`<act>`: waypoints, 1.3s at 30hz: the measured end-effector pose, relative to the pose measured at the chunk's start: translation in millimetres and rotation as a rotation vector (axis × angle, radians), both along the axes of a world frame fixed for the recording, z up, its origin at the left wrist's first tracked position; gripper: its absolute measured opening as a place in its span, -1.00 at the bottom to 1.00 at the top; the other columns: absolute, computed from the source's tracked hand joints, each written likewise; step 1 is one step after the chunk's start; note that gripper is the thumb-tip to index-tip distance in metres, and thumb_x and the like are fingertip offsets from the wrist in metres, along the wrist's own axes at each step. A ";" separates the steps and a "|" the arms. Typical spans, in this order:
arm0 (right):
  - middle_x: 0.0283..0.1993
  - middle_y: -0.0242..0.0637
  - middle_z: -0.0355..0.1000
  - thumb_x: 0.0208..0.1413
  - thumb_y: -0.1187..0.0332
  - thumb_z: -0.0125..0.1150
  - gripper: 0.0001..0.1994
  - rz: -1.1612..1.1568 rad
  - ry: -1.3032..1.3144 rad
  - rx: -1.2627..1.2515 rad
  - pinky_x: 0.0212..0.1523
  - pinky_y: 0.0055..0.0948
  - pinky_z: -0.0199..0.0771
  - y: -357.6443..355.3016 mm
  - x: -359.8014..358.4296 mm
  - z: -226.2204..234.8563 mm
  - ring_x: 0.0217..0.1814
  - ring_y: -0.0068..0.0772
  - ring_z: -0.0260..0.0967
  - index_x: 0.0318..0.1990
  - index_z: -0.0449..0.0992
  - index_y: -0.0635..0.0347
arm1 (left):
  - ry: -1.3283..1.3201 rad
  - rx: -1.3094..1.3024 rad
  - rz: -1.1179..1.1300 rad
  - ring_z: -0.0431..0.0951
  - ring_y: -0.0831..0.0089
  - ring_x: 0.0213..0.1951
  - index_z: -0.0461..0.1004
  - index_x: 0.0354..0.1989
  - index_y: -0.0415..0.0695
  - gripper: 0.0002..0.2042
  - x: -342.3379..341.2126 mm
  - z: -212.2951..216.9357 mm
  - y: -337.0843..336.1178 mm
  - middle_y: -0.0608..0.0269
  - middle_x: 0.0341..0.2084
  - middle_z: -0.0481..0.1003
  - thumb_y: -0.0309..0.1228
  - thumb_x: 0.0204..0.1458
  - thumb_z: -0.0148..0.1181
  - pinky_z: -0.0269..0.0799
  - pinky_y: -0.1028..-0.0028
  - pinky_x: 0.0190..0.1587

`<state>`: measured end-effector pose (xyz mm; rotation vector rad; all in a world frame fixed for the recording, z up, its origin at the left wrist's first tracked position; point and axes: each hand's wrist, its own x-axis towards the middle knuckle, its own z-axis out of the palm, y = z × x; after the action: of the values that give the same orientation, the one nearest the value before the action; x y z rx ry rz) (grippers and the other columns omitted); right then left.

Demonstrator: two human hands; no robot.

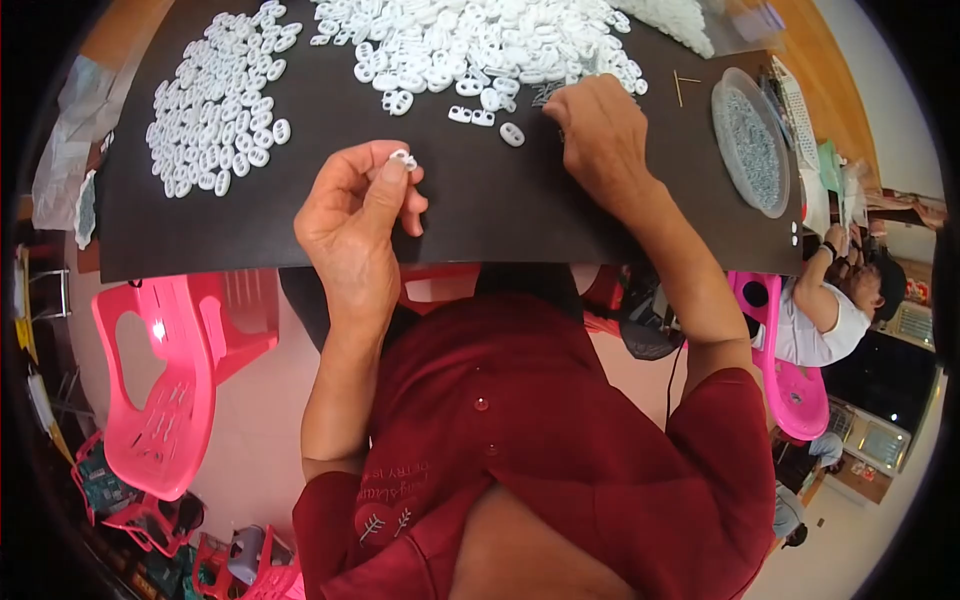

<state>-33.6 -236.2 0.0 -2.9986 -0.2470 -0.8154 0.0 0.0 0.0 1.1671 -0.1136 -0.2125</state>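
Observation:
My left hand (358,205) is closed in a pinch above the dark table (470,215), holding a small white plastic piece (402,157) between thumb and fingertips. To its right, my right hand (603,135) reaches down at the near edge of a big heap of white oval two-holed plastic pieces (470,45). Its fingers are curled together beside a small pile of thin grey metal bits (546,94); whatever they grip is hidden. Between the hands lie a loose white oval piece (512,134) and a few smaller white blocks (471,116).
A second spread of white oval pieces (215,115) covers the table's left part. On the right stands a round clear tub (752,145) of small grey metal parts. Pink plastic chairs (165,400) flank me, and another person (830,310) sits at the far right.

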 end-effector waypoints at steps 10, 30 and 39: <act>-0.43 -0.22 0.39 -0.06 0.47 0.19 -0.93 0.012 -0.028 0.191 -0.34 -0.31 0.34 5.7 -2.3 6.4 -0.33 -0.15 0.34 -0.38 0.46 0.19 | 0.015 0.019 -0.002 0.41 0.59 -0.59 0.44 -0.29 -0.34 -0.90 0.9 3.1 -0.3 0.17 -0.51 0.47 -0.56 0.06 0.10 0.30 0.64 -0.61; -0.35 -0.45 0.43 -0.05 0.54 0.20 -0.79 0.017 0.338 1.190 -0.27 -0.67 0.34 33.5 -12.8 27.4 -0.31 -0.71 0.33 -0.20 0.48 0.23 | 0.102 -0.045 -0.170 0.40 0.63 -0.56 0.45 -0.27 -0.32 -0.89 0.3 13.5 -30.1 0.24 -0.50 0.46 -0.55 0.07 0.09 0.29 0.67 -0.58; -0.32 -0.40 0.43 -0.06 0.55 0.22 -0.78 0.091 0.396 1.299 -0.25 -0.67 0.36 54.7 0.8 36.6 -0.30 -0.69 0.34 -0.20 0.47 0.27 | 0.160 -0.069 -0.225 0.40 0.60 -0.57 0.42 -0.29 -0.32 -0.91 5.5 16.4 -30.3 0.19 -0.49 0.47 -0.55 0.08 0.08 0.29 0.65 -0.58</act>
<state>-32.8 -181.5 36.6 -1.8097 0.1325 -0.1714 5.5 -30.3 16.4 1.0636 -0.1100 -0.4956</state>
